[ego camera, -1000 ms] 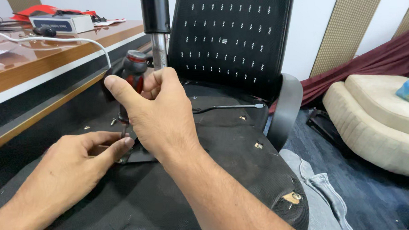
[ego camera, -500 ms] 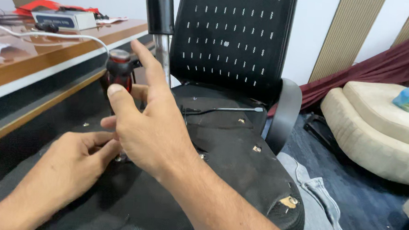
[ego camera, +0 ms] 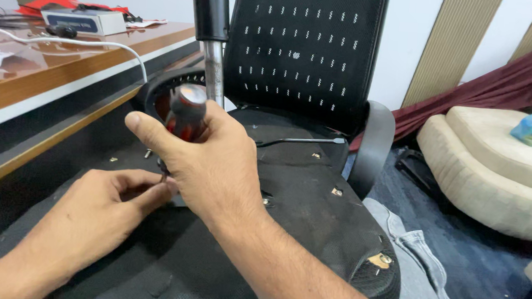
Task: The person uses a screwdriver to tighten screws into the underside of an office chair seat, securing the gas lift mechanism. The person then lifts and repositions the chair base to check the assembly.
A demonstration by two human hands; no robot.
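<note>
At centre left of the frame, the right hand [ego camera: 213, 165] has its grip closed around a red-and-black screwdriver [ego camera: 186, 116], held upright over the black underside of a chair seat [ego camera: 287, 217]. Just below, the left hand [ego camera: 102, 204] pinches at the screwdriver's tip; what it holds is hidden.

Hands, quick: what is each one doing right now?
Left hand: fingertips pinched at the screwdriver tip, contents hidden.
Right hand: closed around the red-and-black screwdriver handle.

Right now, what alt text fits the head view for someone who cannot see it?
The right hand grips a red-and-black screwdriver upright over an upturned office chair's black underside, while the left hand pinches at its tip. A wooden desk stands to the left.
</note>
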